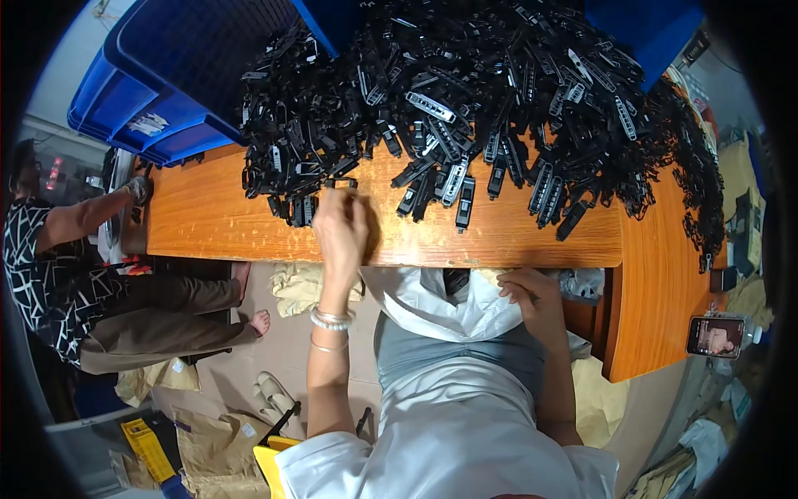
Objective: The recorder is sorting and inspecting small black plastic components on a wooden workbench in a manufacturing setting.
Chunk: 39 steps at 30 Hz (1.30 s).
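A large heap of black plastic parts (416, 75), slim and frame-like, spreads over the wooden table. At its near left edge my left hand (339, 226) is curled down, its fingertips at a small black plastic part (341, 182). The fingers look closed on that part, though their tips are partly hidden. Below the table edge a white plastic bag (432, 318) lies across my lap, its mouth spread, with some dark content showing inside. My right hand (532, 298) has its fingers pinched at the right side of the bag's rim, next to a small pale patch.
Blue crates (158, 91) stand at the far left of the orange-brown table (216, 212). Another person (75, 283) works at the left. A phone (715, 337) is propped at the right. Brown sacks (220, 453) and slippers (273, 392) lie on the floor near a yellow chair (270, 470).
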Each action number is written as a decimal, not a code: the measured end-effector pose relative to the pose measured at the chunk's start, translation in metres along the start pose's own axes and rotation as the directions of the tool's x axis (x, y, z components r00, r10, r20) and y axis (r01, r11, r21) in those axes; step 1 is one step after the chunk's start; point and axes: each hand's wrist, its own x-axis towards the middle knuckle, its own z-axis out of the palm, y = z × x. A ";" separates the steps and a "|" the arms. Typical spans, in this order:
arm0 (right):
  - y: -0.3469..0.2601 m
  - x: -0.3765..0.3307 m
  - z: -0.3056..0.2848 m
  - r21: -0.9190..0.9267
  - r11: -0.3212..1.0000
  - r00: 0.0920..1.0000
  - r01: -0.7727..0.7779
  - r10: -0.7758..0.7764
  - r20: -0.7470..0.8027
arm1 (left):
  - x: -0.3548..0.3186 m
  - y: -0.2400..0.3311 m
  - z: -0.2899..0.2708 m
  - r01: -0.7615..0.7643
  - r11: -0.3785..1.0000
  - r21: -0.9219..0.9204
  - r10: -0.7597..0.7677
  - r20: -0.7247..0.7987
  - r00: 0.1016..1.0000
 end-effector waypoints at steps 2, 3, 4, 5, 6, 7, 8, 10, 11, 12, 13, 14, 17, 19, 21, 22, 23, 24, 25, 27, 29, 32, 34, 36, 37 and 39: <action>0.004 0.000 0.001 -0.006 1.000 1.000 0.021 -0.021 0.009 | 0.014 -0.015 -0.004 -0.079 0.981 0.176 0.090 -0.057 0.994; 0.005 -0.001 0.002 -0.013 0.999 0.999 0.040 -0.040 0.014 | 0.017 -0.020 -0.004 -0.079 0.981 0.175 0.090 -0.056 0.994; 0.005 -0.001 0.001 -0.015 0.999 0.999 0.037 -0.037 0.007 | 0.022 -0.022 -0.005 -0.092 0.974 0.208 0.092 0.013 0.996; 0.005 -0.002 0.000 -0.039 0.998 0.999 0.042 -0.042 0.008 | 0.026 -0.023 -0.004 -0.110 0.965 0.237 0.092 0.083 0.992; 0.005 -0.003 -0.001 -0.065 0.997 0.999 0.046 -0.046 0.006 | 0.026 -0.023 -0.006 -0.123 0.966 0.229 0.091 0.143 0.985; 0.005 -0.003 -0.001 -0.070 0.997 0.999 0.039 -0.040 -0.007 | 0.026 -0.025 -0.008 -0.161 0.955 0.251 0.125 0.152 0.980; 0.007 -0.004 -0.003 -0.039 0.999 0.996 0.031 -0.035 -0.086 | 0.027 -0.024 -0.008 -0.164 0.949 0.268 0.125 0.158 0.980; 0.011 -0.003 -0.013 -0.023 1.000 0.982 0.015 -0.019 -0.190 | 0.025 -0.015 -0.012 -0.179 0.954 0.240 0.157 0.111 0.981; 0.013 0.000 -0.020 -0.026 0.999 0.943 0.024 -0.031 -0.332 | 0.023 -0.014 -0.014 -0.241 0.953 0.182 0.232 0.069 0.970; 0.015 0.004 -0.027 -0.032 0.999 0.884 0.034 -0.045 -0.465 | 0.021 -0.013 -0.010 -0.230 0.965 0.123 0.227 0.043 0.973; 0.019 0.010 -0.036 -0.040 0.999 0.877 0.029 -0.044 -0.479 | 0.019 -0.013 -0.007 -0.217 0.974 0.071 0.217 0.014 0.976; 0.024 0.015 -0.049 -0.257 0.966 0.794 -0.021 -0.140 -0.592 | 0.016 -0.011 -0.002 -0.238 0.968 0.075 0.239 -0.006 0.971; 0.032 0.031 -0.079 -0.540 0.832 0.657 -0.127 -0.337 -0.674 | 0.004 0.016 0.009 -0.076 0.981 -0.181 0.086 0.051 0.995; 0.033 0.043 -0.088 -0.619 0.769 0.617 -0.159 -0.412 -0.671 | -0.005 0.042 0.014 0.067 0.924 -0.376 -0.009 0.156 0.988; 0.031 0.057 -0.090 -0.640 0.758 0.564 -0.127 -0.475 -0.675 | -0.013 0.058 0.027 -0.004 0.896 -0.444 0.093 0.179 0.979; 0.032 0.064 -0.091 -0.644 0.730 0.585 -0.229 -0.425 -0.690 | -0.016 0.062 0.030 -0.019 0.900 -0.435 0.123 0.212 0.969; 0.034 0.069 -0.092 -0.642 0.731 0.582 -0.230 -0.426 -0.693 | -0.019 0.066 0.033 -0.035 0.904 -0.427 0.153 0.245 0.957; 0.035 0.073 -0.093 -0.661 0.697 0.577 -0.278 -0.429 -0.695 | -0.020 0.072 0.035 -0.099 0.901 -0.423 0.206 0.217 0.954; 0.035 0.077 -0.092 -0.678 0.660 0.576 -0.323 -0.431 -0.695 | -0.022 0.078 0.035 -0.008 0.888 -0.459 0.160 0.294 0.942; 0.034 0.081 -0.093 -0.667 0.670 0.574 -0.325 -0.421 -0.702 | -0.026 0.083 0.041 -0.053 0.880 -0.472 0.211 0.289 0.934; 0.033 0.081 -0.093 -0.695 0.670 0.638 -0.261 -0.421 -0.645 | -0.028 0.092 0.040 0.002 0.849 -0.529 0.210 0.341 0.916; 0.033 0.078 -0.092 -0.513 0.859 0.590 -0.011 -0.408 -0.696 | -0.037 0.096 0.052 0.269 0.596 -0.757 0.171 0.447 0.878; 0.025 0.070 -0.084 -0.479 0.872 0.603 0.097 -0.435 -0.669 | -0.032 0.100 0.054 0.531 0.413 -0.740 0.185 0.639 0.747; 0.008 0.056 -0.068 -0.445 0.876 0.681 0.189 -0.443 -0.583 | -0.025 0.107 0.055 0.815 0.026 -0.578 0.239 0.796 0.557; 0.000 0.046 -0.061 -0.493 0.830 0.723 0.262 -0.507 -0.469 | -0.025 0.106 0.059 0.816 0.026 -0.578 0.239 0.796 0.556; -0.015 0.034 -0.046 -0.517 0.783 0.754 0.345 -0.559 -0.344 | -0.026 0.103 0.063 0.903 -0.199 -0.381 0.415 0.802 0.430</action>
